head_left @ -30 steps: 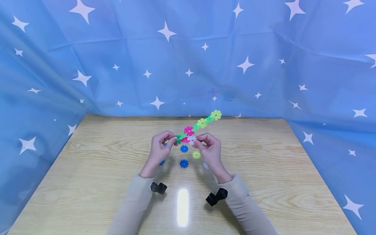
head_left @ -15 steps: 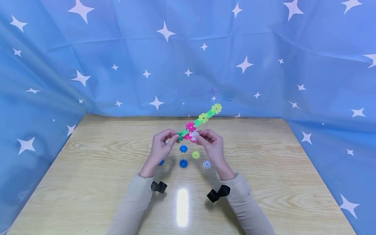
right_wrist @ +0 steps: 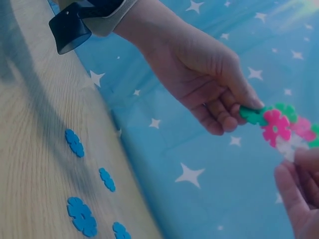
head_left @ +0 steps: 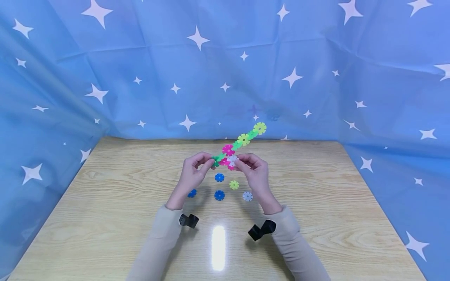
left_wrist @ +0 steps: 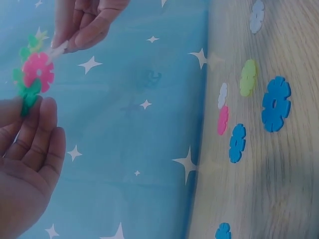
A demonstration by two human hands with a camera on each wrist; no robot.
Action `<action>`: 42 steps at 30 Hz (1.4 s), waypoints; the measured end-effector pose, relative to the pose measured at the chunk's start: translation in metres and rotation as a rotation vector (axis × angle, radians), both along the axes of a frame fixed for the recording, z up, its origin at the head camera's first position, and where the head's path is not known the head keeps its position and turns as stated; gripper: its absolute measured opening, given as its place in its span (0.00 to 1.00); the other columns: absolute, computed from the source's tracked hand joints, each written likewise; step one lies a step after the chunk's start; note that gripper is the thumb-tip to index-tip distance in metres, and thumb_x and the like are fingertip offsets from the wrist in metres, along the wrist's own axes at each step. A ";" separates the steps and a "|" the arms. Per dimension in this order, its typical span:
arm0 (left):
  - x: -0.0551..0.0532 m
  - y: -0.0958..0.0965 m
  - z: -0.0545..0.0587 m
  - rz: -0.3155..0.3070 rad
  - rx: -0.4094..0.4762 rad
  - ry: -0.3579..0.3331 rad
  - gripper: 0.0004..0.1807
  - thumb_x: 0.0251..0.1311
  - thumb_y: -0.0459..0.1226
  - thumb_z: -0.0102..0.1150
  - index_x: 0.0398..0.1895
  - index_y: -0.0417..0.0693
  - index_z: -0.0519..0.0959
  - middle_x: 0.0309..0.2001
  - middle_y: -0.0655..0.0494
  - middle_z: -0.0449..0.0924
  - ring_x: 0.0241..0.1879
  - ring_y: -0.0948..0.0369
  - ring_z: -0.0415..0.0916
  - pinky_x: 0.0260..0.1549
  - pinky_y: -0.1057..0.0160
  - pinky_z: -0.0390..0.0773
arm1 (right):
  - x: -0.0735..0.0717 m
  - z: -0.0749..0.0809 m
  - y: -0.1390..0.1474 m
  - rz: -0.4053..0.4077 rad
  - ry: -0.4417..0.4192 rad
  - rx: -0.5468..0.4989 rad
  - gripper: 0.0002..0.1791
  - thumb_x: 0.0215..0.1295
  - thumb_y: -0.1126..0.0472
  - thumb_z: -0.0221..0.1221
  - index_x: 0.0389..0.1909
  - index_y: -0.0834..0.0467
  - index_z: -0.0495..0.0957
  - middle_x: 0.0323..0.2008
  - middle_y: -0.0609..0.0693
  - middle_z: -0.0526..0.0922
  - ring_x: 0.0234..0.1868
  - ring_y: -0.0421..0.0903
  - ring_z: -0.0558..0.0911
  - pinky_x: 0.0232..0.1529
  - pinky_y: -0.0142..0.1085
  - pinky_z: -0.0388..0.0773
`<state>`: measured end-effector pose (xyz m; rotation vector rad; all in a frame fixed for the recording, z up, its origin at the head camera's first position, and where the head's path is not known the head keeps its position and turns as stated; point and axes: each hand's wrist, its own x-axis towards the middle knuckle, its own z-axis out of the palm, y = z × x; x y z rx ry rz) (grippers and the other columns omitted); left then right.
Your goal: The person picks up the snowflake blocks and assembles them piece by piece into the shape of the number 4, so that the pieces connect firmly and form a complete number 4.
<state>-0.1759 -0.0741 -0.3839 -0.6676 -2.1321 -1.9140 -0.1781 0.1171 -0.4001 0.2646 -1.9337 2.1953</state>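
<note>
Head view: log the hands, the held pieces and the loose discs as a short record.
left hand: pinches dark green notched plastic disc
right hand: pinches white notched plastic disc
chain: green, pink and yellow-green discs, held above wood-grain table
white disc joined to chain: cannot tell
loose on table: include three blue discs, one yellow-green disc, one pale disc

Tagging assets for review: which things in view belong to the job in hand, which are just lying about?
In the job:
chain of discs
dark green disc, pinched by left fingers
white disc, pinched by right fingers

Lying on the table, perhaps spares:
blue discs
yellow-green disc
pale discs
pink disc
</note>
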 end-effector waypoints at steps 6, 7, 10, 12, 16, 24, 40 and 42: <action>-0.011 -0.001 -0.015 -0.002 -0.001 0.004 0.05 0.62 0.25 0.52 0.36 0.29 0.78 0.28 0.34 0.78 0.31 0.46 0.77 0.36 0.67 0.78 | -0.001 0.000 0.002 0.000 0.026 0.013 0.08 0.60 0.72 0.59 0.39 0.74 0.77 0.31 0.47 0.82 0.29 0.40 0.82 0.37 0.35 0.82; -0.011 -0.001 -0.016 -0.002 -0.001 0.006 0.06 0.63 0.26 0.53 0.36 0.30 0.78 0.28 0.34 0.78 0.31 0.47 0.77 0.36 0.66 0.78 | -0.001 0.000 0.002 0.000 0.027 0.012 0.08 0.60 0.72 0.60 0.39 0.74 0.77 0.31 0.48 0.82 0.29 0.41 0.82 0.37 0.35 0.82; -0.012 -0.001 -0.017 -0.004 -0.002 0.014 0.06 0.63 0.28 0.54 0.36 0.32 0.79 0.28 0.36 0.78 0.30 0.51 0.78 0.37 0.66 0.78 | -0.001 0.000 0.003 0.002 0.027 0.010 0.09 0.59 0.71 0.61 0.39 0.74 0.77 0.31 0.50 0.82 0.29 0.41 0.82 0.37 0.34 0.82; -0.013 -0.002 -0.017 -0.005 -0.005 0.022 0.06 0.63 0.29 0.54 0.35 0.32 0.79 0.27 0.38 0.79 0.30 0.53 0.78 0.38 0.65 0.78 | -0.001 0.000 0.003 0.005 0.024 0.004 0.09 0.59 0.71 0.61 0.39 0.74 0.77 0.31 0.50 0.82 0.29 0.41 0.82 0.37 0.34 0.82; -0.013 -0.002 -0.017 -0.003 -0.019 0.033 0.06 0.63 0.29 0.54 0.35 0.33 0.80 0.27 0.42 0.79 0.30 0.53 0.78 0.39 0.62 0.78 | -0.001 0.001 0.003 0.010 0.035 -0.006 0.09 0.59 0.72 0.60 0.38 0.75 0.76 0.30 0.46 0.82 0.29 0.41 0.82 0.36 0.34 0.82; -0.012 -0.003 -0.016 -0.005 -0.027 0.041 0.06 0.63 0.29 0.55 0.34 0.33 0.80 0.27 0.42 0.79 0.30 0.52 0.78 0.37 0.64 0.78 | 0.000 0.001 0.002 0.005 0.074 0.001 0.08 0.58 0.73 0.61 0.37 0.75 0.77 0.30 0.44 0.82 0.29 0.40 0.82 0.36 0.33 0.83; -0.010 -0.001 -0.027 -0.018 0.005 0.000 0.04 0.59 0.22 0.55 0.35 0.26 0.77 0.29 0.32 0.77 0.29 0.57 0.78 0.36 0.67 0.78 | -0.001 0.004 0.002 -0.042 0.095 0.058 0.08 0.59 0.69 0.62 0.35 0.73 0.78 0.30 0.45 0.83 0.28 0.42 0.82 0.36 0.33 0.82; -0.010 0.002 -0.032 -0.035 0.014 -0.044 0.04 0.58 0.22 0.56 0.35 0.25 0.76 0.31 0.33 0.78 0.30 0.62 0.78 0.38 0.68 0.78 | -0.001 0.005 0.002 -0.044 0.095 0.054 0.08 0.59 0.70 0.62 0.35 0.73 0.78 0.29 0.44 0.83 0.28 0.42 0.82 0.35 0.33 0.82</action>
